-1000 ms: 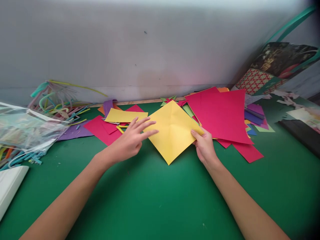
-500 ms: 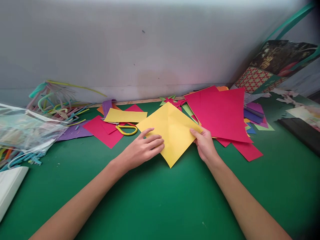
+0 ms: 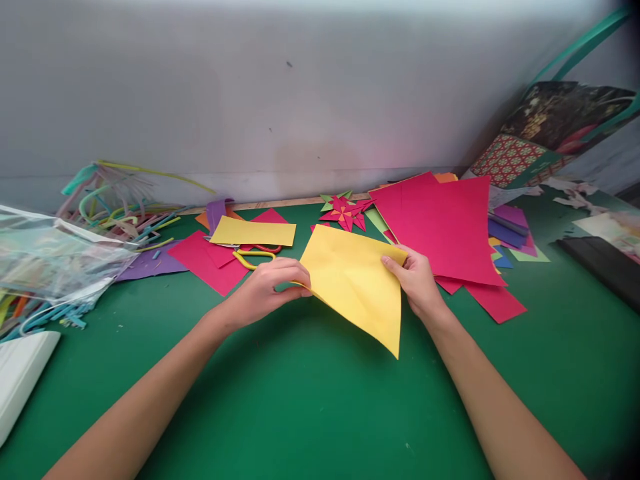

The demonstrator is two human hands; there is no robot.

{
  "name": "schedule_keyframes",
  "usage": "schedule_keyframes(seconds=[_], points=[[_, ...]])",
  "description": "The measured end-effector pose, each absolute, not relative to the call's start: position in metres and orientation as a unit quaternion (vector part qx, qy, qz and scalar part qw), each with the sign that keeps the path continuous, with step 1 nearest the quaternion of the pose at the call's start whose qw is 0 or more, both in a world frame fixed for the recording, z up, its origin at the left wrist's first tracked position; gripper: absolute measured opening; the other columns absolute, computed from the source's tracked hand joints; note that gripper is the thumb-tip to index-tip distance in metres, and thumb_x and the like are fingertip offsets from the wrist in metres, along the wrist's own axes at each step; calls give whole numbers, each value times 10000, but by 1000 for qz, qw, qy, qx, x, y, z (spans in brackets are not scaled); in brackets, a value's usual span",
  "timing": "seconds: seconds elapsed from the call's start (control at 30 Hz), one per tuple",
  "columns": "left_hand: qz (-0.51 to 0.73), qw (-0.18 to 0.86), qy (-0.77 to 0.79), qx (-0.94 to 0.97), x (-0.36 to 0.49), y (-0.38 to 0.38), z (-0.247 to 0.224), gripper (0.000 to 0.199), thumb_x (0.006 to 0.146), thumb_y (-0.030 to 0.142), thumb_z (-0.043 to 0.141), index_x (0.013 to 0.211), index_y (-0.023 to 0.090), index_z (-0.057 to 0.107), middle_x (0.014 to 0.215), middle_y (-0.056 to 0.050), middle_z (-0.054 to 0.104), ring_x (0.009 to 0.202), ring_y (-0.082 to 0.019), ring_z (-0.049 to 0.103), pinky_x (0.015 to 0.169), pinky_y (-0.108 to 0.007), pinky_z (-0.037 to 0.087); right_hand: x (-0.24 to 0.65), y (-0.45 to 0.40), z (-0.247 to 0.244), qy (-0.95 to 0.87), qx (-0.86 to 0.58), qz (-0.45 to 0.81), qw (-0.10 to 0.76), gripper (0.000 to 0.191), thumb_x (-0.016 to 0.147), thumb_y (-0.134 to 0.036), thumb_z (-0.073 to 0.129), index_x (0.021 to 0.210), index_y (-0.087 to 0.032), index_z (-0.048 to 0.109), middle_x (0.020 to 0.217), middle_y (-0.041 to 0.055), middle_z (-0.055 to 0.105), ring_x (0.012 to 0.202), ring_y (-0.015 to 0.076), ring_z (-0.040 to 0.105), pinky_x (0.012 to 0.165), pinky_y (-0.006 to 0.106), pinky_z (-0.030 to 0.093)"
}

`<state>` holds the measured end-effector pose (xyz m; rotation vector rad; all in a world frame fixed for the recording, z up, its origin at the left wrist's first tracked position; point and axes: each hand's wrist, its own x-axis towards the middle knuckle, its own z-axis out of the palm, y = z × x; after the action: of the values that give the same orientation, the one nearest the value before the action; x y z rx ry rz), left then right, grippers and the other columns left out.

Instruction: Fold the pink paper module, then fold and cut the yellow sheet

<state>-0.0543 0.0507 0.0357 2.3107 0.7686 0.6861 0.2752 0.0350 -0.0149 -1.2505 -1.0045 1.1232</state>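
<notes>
A square sheet of yellow paper [image 3: 355, 280] with faint creases is held up over the green table, tilted, one corner pointing down toward me. My left hand [image 3: 273, 290] pinches its left edge between thumb and fingers. At the upper right corner my right hand [image 3: 413, 277] grips the sheet, thumb on top and fingers underneath. Just behind the sheet lies a pink folded-paper star [image 3: 344, 213] with small orange parts. Scissors with a yellow and red handle [image 3: 247, 260] lie left of the sheet, partly covered by a yellow paper strip [image 3: 253, 231].
Large pink sheets [image 3: 440, 227] are stacked at the back right, with paper scraps around them. Pink scraps [image 3: 210, 263] lie left of centre. Several pipe cleaners [image 3: 115, 210] and a clear plastic bag [image 3: 55, 253] occupy the left. A patterned bag [image 3: 515, 157] stands far right, near a black object [image 3: 600, 270].
The yellow sheet has turned and tilted, its lower corner swinging to the right. My left hand went from resting on its face to pinching its edge. The pink star is now more exposed.
</notes>
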Motion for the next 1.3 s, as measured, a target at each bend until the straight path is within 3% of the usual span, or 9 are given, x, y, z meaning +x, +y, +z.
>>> schedule_keyframes(seconds=[0.23, 0.53, 0.7, 0.87, 0.93, 1.0, 1.1, 1.2, 1.3], points=[[351, 342, 387, 781, -55, 52, 36, 216, 957, 432, 694, 953, 217, 707, 906, -55, 717, 854, -205, 652, 796, -324, 522, 273, 33, -13, -509, -564, 417, 499, 296, 816, -462, 822, 999, -232, 789, 935, 36, 798, 808, 251, 734, 652, 331, 578], [270, 316, 365, 833, -65, 54, 50, 178, 961, 405, 688, 944, 234, 736, 938, -45, 751, 873, -207, 660, 838, -337, 504, 266, 28, -10, -567, -555, 404, 455, 283, 876, -462, 761, 1065, -256, 803, 976, 45, 795, 847, 266, 722, 706, 366, 587], [253, 342, 390, 817, -66, 53, 44, 224, 965, 444, 662, 954, 228, 722, 918, -42, 743, 852, -203, 670, 769, -301, 511, 272, 33, -7, -568, -558, 346, 496, 461, 877, -489, 764, 1298, -304, 736, 1188, 57, 772, 1039, 271, 712, 909, 420, 586], [345, 375, 460, 727, -60, 54, 29, 294, 936, 506, 679, 959, 214, 695, 872, -30, 688, 780, -181, 630, 680, -274, 491, 283, 26, 21, -543, -437, 517, 496, 780, 832, -913, 488, 1193, -294, 794, 1204, 88, 797, 1283, 337, 666, 1146, 526, 462], [405, 415, 478, 660, -57, 54, 25, 322, 917, 525, 699, 980, 210, 681, 897, -36, 694, 810, -192, 655, 689, -281, 517, 283, 21, 27, -538, -388, 578, 475, 950, 663, -993, 561, 1274, -295, 765, 1273, 93, 776, 1344, 368, 627, 1182, 555, 419], [449, 447, 478, 608, -55, 55, 22, 335, 910, 526, 711, 1015, 211, 669, 948, -46, 714, 861, -209, 687, 731, -300, 552, 278, 17, 27, -550, -371, 594, 455, 969, 555, -843, 824, 1353, -303, 719, 1370, 86, 730, 1381, 368, 598, 1188, 535, 421], [473, 461, 474, 582, -53, 54, 20, 352, 901, 530, 721, 1036, 211, 655, 990, -56, 735, 905, -227, 713, 768, -326, 580, 264, 14, 17, -567, -397, 572, 440, 781, 570, -473, 1004, 1291, -306, 755, 1355, 56, 739, 1354, 343, 619, 1191, 504, 438], [464, 464, 482, 580, -52, 53, 21, 366, 889, 544, 725, 1024, 211, 653, 990, -58, 746, 908, -237, 723, 767, -340, 593, 253, 13, 8, -558, -430, 545, 455, 393, 763, -461, 896, 1111, -291, 831, 1222, 42, 796, 1257, 333, 684, 1148, 503, 489], [456, 465, 492, 578, -53, 53, 21, 350, 885, 540, 730, 990, 215, 658, 953, -48, 742, 867, -231, 717, 732, -340, 589, 252, 14, 6, -571, -447, 518, 454, 291, 883, -471, 790, 1101, -285, 840, 1198, 49, 802, 1230, 337, 697, 1114, 512, 514]])
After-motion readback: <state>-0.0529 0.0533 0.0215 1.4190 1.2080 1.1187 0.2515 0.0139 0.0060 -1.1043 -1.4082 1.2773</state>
